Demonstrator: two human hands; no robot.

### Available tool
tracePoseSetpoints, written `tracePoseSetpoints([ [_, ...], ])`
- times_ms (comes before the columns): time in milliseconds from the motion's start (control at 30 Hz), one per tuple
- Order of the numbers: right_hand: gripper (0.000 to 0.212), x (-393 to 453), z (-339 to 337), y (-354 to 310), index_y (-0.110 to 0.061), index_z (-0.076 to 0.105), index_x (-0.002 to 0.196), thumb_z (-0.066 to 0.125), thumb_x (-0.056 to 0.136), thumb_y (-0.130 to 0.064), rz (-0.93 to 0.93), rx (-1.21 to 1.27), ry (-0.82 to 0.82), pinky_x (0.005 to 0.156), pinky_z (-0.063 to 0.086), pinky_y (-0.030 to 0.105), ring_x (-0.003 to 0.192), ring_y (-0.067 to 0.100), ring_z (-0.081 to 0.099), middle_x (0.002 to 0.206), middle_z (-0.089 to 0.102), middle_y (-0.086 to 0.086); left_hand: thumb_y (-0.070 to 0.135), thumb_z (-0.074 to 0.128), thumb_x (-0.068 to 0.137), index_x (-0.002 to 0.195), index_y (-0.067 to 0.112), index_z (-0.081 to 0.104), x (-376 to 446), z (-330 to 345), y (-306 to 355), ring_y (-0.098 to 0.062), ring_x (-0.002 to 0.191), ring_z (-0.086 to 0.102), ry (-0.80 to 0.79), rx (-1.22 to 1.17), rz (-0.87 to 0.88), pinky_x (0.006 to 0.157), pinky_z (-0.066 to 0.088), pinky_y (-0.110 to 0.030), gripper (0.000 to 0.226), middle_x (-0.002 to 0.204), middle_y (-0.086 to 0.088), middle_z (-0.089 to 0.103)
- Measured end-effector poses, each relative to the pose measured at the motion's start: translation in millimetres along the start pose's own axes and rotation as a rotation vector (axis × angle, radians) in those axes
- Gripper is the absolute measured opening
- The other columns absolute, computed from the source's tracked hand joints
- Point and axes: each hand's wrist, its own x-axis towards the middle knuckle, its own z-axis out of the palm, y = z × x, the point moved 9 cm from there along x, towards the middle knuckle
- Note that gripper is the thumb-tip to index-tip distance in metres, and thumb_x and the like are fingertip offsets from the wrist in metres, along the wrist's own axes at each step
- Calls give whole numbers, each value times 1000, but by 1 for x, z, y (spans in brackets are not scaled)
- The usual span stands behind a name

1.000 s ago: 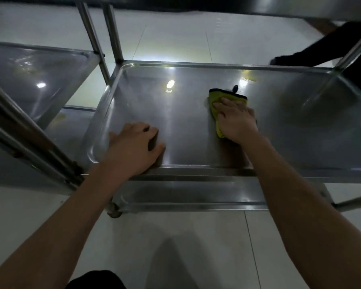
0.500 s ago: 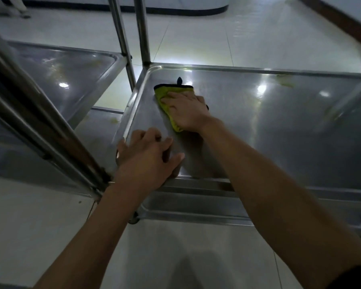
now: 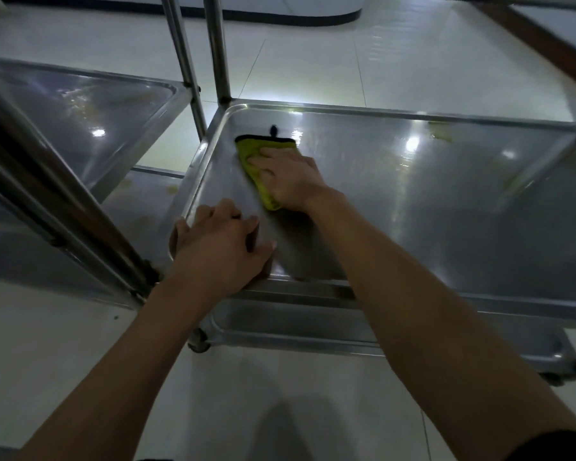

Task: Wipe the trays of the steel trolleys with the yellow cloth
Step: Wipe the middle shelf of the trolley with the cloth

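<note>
The yellow cloth lies flat in the tray's far-left corner, mid-wipe. The right hand presses it with fingers nearly straight and spread. The left hand curls over the near-left rim, bracing the trolley. The next stroke likely needs firm pressure toward the yellowish smear at the far edge.

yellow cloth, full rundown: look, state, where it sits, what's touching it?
The yellow cloth is yellow-green with a dark edge along its far side and a small dark loop sticking out from that edge. It looks soft, like microfibre, and is folded or bunched. It lies flat on the steel tray, near the tray's far left corner. The right hand presses on it with fingers spread flat, covering much of it. The left hand is apart from it, at the tray's near rim.
</note>
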Motion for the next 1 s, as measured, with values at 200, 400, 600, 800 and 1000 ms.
tracePoseSetpoints([
  [200,47,-70,-30,97,-44,41,147,27,103,-48,253,-45,29,118,16,41,148,20,24,161,30,-13,72,36,87,125,36,57,0,3,5,-30,123,44,-3,10,-46,106,35,-63,57,129,-2,43],
  [400,42,-168,-72,178,-41,49,144,35,105,-36,435,-77,121,118,16,38,147,20,28,159,35,-12,68,30,88,122,31,54,-4,6,12,-32,121,44,-25,30,-41,102,36,-63,55,127,-7,42],
  [600,42,-238,-80,181,-25,52,143,36,104,-27,483,-148,138,116,31,50,144,25,36,156,41,3,50,40,95,117,22,59,-13,-1,29,-32,121,43,-52,-59,-17,105,34,-62,40,128,-9,43],
  [800,44,-268,-67,131,-37,47,145,31,104,-41,511,-179,150,114,25,50,144,30,31,158,37,-4,36,39,100,106,19,62,-25,-10,41,-31,110,51,2,-138,117,96,45,-56,30,114,-7,51],
  [1000,42,-264,-49,68,-37,47,145,36,105,-38,490,-205,135,115,25,46,144,27,30,158,36,-6,45,44,98,105,21,66,-48,-5,64,-31,116,49,92,-214,227,102,40,-58,33,120,-5,54],
])
